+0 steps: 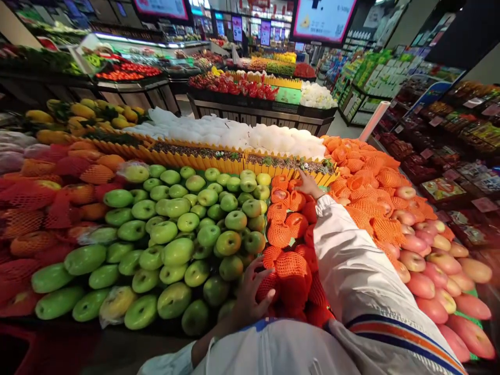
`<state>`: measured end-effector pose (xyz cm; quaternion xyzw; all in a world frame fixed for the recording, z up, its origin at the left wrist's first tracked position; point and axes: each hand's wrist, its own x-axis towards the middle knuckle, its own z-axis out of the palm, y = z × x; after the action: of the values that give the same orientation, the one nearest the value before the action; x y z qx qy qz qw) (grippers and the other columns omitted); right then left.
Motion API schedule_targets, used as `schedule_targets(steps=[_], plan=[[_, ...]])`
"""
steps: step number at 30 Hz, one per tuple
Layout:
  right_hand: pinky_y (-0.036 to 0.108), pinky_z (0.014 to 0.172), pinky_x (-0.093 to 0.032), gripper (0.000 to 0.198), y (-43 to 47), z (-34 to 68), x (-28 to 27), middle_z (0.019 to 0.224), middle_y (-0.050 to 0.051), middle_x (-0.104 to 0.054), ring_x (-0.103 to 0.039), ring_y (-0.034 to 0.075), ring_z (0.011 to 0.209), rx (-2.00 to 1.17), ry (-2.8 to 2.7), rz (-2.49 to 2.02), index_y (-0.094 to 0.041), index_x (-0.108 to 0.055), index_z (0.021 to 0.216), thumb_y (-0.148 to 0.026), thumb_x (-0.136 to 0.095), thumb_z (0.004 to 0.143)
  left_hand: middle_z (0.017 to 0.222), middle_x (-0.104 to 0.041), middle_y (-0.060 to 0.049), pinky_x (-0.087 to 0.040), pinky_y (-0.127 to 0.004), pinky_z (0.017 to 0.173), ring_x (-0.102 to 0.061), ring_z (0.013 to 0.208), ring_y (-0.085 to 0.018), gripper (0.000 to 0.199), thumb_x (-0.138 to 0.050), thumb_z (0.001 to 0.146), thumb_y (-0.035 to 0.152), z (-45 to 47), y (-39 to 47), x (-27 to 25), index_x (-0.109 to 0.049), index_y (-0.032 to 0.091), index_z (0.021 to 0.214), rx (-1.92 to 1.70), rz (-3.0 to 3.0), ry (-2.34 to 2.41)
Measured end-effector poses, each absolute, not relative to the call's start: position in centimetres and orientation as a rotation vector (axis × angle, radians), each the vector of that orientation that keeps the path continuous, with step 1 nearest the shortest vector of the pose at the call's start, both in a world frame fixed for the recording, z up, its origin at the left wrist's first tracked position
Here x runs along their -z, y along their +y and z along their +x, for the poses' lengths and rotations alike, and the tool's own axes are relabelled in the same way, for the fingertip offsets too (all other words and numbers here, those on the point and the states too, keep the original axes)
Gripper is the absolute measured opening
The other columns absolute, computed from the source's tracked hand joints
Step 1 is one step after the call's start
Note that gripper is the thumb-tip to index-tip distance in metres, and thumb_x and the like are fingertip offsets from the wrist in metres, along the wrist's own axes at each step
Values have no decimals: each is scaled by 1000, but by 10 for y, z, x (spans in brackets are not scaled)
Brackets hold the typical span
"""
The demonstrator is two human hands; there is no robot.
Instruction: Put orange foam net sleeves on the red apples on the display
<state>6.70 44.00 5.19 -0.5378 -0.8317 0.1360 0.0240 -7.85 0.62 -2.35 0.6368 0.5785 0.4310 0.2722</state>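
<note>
- Netted fruit [292, 268]: 5 o'clock from centre.
- Left hand [250, 291]: 6 o'clock, half-curled at nearest netted fruit; hold uncertain.
- Right hand [310, 186]: 3 o'clock, loosely outstretched; contact unclear.
- Probably best: gentle cupping, sparing green apples [164, 230], 8 o'clock.

The right arm [347, 250] is stretched well forward and covered to the wrist, and the right hand [310, 185] is extended with its back turned upward, fingers pointed ahead and slightly leftward. The left arm [213, 336] is held nearer the torso [269, 349], its forearm partly bared; the left hand [253, 289] is curved, thumb parted from fingers.
</note>
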Motion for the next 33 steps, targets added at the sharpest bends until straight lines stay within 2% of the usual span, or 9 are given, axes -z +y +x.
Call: schedule_targets(steps=[3, 6, 9, 12, 14, 18, 23, 28, 33], plan=[[51, 124, -33, 94, 401, 94, -75, 165, 19, -39, -37, 36, 153, -398, -2491, -1352, -15, -23, 167, -47, -70, 92, 157, -45, -16, -41, -58, 122, -46, 146, -33, 42, -58, 96, 25, -76, 18, 9, -59, 24, 138, -1066, 1786, 1508], [47, 123, -38, 82, 339, 129, -93, 161, 11, -49, -47, 32, 148, -564, -2614, -1213, -20, -38, 162, -46, -71, 91, 158, -46, -17, -37, -57, 126, -44, 149, -33, 58, -65, 92, 22, -66, 40, -4, -52, 23, 148, -914, 1985, 1383], [43, 116, -45, 68, 278, 158, -98, 147, 9, -65, -60, 33, 135, -669, -2827, -1388, -24, -58, 149, -34, -78, 85, 168, -32, -18, -34, -61, 126, -35, 154, -39, 88, -79, 80, 23, -48, 66, -10, -40, 22, 159, -731, 2156, 1360], [39, 106, -50, 60, 236, 173, -92, 137, 12, -71, -65, 34, 127, -513, -2866, -1666, -25, -60, 146, -29, -75, 88, 166, -35, -17, -36, -65, 123, -33, 153, -47, 99, -90, 68, 24, -27, 86, -7, -45, 25, 156, -464, 2258, 1383], [38, 101, -51, 54, 218, 173, -84, 136, 15, -71, -67, 33, 124, -415, -2759, -1808, -23, -57, 147, -33, -67, 95, 162, -43, -15, -42, -63, 118, -36, 150, -47, 96, -92, 65, 23, -17, 94, -1, -50, 28, 152, -386, 2278, 1436], [37, 90, -54, 48, 199, 154, -66, 129, 20, -71, -71, 33, 111, -380, -2539, -1976, -15, -57, 138, -48, -54, 103, 147, -56, -14, -53, -52, 107, -53, 134, -40, 86, -92, 63, 22, -14, 100, 4, -56, 26, 141, -461, 2237, 1544], [38, 85, -55, 54, 193, 128, -38, 134, 24, -62, -66, 35, 115, -121, -2419, -2089, -14, -54, 135, -50, -65, 96, 129, -66, -14, -53, -48, 106, -64, 118, -32, 74, -86, 62, 21, -36, 105, -3, -59, 20, 130, -796, 1919, 1514], [36, 86, -53, 68, 218, 137, -28, 130, 24, -63, -62, 35, 121, -27, -2444, -2126, -12, -49, 143, -38, -78, 87, 106, -75, -7, -58, -43, 94, -70, 101, -27, 52, -84, 67, 45, -71, 111, -11, -65, 20, 109, -1345, 902, 1367], [35, 93, -50, 77, 248, 171, -46, 128, 18, -70, -66, 32, 117, -186, -2732, -1895, -18, -53, 147, -46, -84, 83, 117, -75, -6, -61, -33, 82, -70, 106, -22, 49, -83, 73, 47, -100, 111, -31, -69, 21, 111, -1519, 294, 1054]])
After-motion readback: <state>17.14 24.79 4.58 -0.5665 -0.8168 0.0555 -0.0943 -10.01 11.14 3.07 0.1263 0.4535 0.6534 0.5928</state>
